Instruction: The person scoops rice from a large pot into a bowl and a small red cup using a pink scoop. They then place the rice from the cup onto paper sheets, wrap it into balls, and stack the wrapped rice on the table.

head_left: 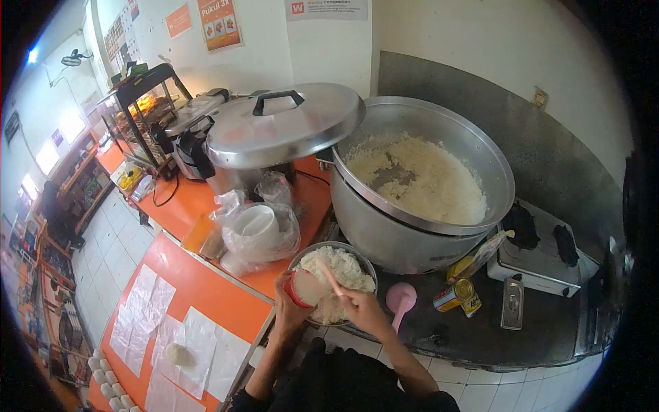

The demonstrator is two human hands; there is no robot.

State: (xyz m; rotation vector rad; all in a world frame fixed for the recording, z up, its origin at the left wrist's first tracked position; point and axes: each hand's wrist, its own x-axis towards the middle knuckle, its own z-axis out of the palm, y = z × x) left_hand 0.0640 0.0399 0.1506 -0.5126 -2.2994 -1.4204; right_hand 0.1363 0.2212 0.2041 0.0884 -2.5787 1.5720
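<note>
My left hand (291, 307) is closed around a small red cup (300, 288), tilted over the near left side of a metal bowl (373, 266) of cooked white rice (347, 264). In my right hand (365, 312) is a pink rice paddle (329, 276), its handle gripped and its far end in the rice beside the cup. Just right of the bowl, a pink ladle (401, 296) lies on the dark counter. Behind stands a large metal rice pot (405, 242), uncovered, with rice up its inner wall.
A big metal lid (285, 130) sits left of the pot. Bagged white containers (252, 230) stand on the orange counter. Plastic sheets (143, 302) and a rice mound (178, 355) lie on the orange table. An opened can (467, 291) and a stove (535, 254) are at right.
</note>
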